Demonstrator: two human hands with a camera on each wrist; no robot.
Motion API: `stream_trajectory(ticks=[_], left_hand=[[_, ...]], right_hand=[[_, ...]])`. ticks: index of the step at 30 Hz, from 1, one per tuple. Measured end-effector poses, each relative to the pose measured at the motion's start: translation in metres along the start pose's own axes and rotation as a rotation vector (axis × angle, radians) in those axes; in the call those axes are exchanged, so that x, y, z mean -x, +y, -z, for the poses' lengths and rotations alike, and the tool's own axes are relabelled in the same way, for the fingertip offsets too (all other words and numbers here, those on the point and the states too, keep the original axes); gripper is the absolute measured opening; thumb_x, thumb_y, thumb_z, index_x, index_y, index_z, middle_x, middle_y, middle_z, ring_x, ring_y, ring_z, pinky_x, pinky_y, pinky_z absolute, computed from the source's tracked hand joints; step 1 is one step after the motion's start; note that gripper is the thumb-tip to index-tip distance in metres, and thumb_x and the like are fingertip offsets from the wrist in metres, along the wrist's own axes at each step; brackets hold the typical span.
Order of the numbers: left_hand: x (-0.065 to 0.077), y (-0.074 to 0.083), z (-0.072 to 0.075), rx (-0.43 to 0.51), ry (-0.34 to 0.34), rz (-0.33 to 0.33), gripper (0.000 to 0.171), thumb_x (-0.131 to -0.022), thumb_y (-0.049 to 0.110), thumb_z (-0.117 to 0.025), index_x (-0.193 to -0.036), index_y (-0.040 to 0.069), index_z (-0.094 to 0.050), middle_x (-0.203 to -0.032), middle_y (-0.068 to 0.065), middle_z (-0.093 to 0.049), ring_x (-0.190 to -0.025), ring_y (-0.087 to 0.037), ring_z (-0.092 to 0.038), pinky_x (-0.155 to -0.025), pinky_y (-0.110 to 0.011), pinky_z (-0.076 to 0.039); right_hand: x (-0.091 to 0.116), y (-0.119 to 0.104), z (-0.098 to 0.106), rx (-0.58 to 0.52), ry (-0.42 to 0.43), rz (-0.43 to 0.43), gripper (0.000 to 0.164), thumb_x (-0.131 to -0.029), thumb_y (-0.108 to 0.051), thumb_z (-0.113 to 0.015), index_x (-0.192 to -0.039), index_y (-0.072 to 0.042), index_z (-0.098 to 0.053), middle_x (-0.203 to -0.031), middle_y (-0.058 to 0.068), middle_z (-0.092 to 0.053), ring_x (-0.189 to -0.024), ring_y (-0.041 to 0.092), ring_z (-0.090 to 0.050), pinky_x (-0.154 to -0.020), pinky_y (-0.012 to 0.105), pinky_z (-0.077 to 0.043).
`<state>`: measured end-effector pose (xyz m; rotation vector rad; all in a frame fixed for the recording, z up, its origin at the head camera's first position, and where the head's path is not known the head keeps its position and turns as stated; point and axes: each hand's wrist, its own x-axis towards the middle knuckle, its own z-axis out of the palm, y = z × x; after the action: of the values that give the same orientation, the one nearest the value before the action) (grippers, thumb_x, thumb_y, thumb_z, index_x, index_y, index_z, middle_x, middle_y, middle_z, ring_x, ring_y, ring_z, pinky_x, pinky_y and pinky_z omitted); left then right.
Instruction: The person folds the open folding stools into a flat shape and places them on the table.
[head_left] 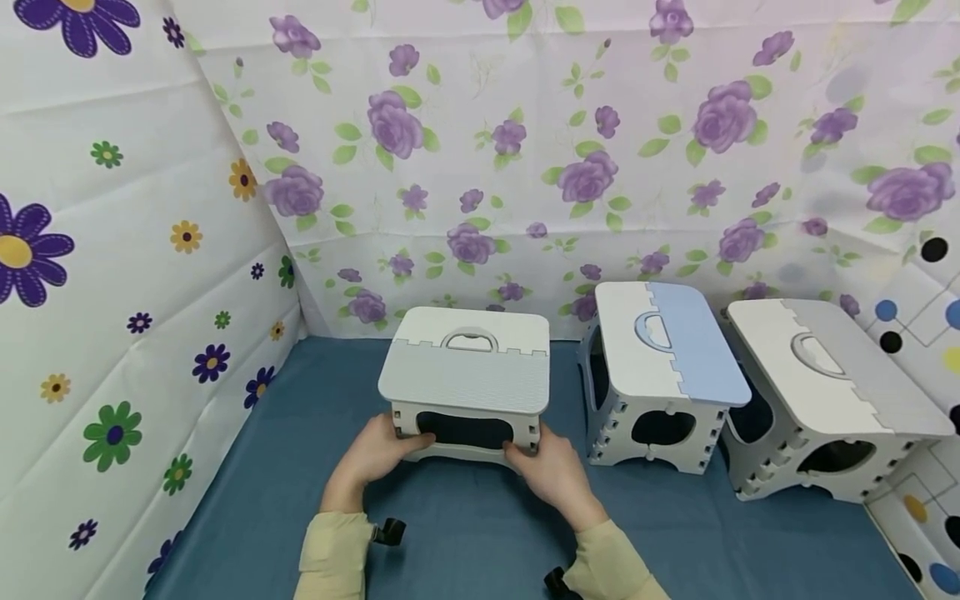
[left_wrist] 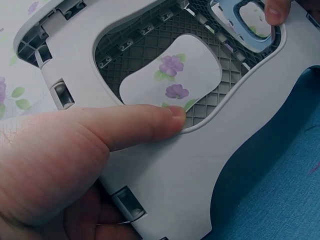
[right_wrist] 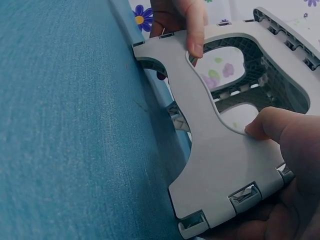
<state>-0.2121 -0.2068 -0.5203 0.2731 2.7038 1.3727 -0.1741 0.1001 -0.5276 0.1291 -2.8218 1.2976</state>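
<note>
A folding step stool (head_left: 465,379), unfolded and upright, has a white and light grey top with a small handle in it. My left hand (head_left: 378,454) grips the left side of its front panel. On the right side, my right hand (head_left: 553,471) holds the same panel. The left thumb lies across the panel to the rim of the opening in the left wrist view, fingers behind the side edge and partly hidden. In the right wrist view the right thumb (right_wrist: 270,125) presses near the opening's rim. Whether the feet touch the cloth, I cannot tell.
To the right stands a white and blue folding stool (head_left: 663,342), and beyond it a white and grey one (head_left: 832,367). Blue cloth (head_left: 465,542) covers the surface. A purple-flowered sheet (head_left: 450,167) hangs behind, with another flowered sheet (head_left: 135,333) at the left.
</note>
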Motion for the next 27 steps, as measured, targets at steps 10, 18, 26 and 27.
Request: stream_trajectory(ticks=[10, 18, 26, 27], left_hand=[[-0.0002, -0.0003, 0.0012, -0.006, -0.001, -0.008, 0.048, -0.094, 0.037, -0.085, -0.129, 0.006, -0.073, -0.109, -0.005, -0.076, -0.089, -0.015, -0.068, -0.08, -0.042, -0.055], [0.0057, -0.0043, -0.003, 0.041, 0.004, -0.007, 0.051, -0.092, 0.032, -0.088, -0.13, 0.002, -0.072, -0.108, -0.007, -0.077, -0.087, -0.015, -0.069, -0.077, -0.04, -0.056], [0.0015, -0.0028, -0.0012, 0.03, 0.003, -0.007, 0.051, -0.091, 0.033, -0.089, -0.129, 0.003, -0.072, -0.101, -0.004, -0.076, -0.082, -0.016, -0.066, -0.074, -0.038, -0.054], [0.001, -0.0024, -0.0011, 0.027, 0.0, -0.009, 0.05, -0.091, 0.033, -0.089, -0.128, 0.003, -0.072, -0.1, -0.004, -0.076, -0.081, -0.016, -0.066, -0.073, -0.038, -0.053]], right_hand=[[-0.0004, 0.0001, -0.0004, -0.014, -0.005, -0.003, 0.047, -0.099, -0.039, -0.075, -0.131, -0.006, -0.067, -0.114, 0.017, -0.077, -0.07, 0.016, -0.064, -0.062, 0.039, -0.053], [0.0026, 0.0035, -0.0042, -0.015, -0.007, 0.005, 0.046, -0.098, -0.037, -0.076, -0.132, -0.006, -0.069, -0.115, 0.016, -0.078, -0.076, 0.017, -0.07, -0.065, 0.042, -0.057], [0.0002, 0.0037, -0.0024, -0.038, 0.0, 0.016, 0.043, -0.098, -0.035, -0.076, -0.128, -0.005, -0.069, -0.103, 0.013, -0.079, -0.063, 0.015, -0.06, -0.057, 0.036, -0.05], [0.0001, 0.0036, -0.0018, -0.037, 0.001, 0.012, 0.042, -0.098, -0.035, -0.076, -0.127, -0.005, -0.069, -0.101, 0.012, -0.078, -0.062, 0.015, -0.059, -0.056, 0.036, -0.049]])
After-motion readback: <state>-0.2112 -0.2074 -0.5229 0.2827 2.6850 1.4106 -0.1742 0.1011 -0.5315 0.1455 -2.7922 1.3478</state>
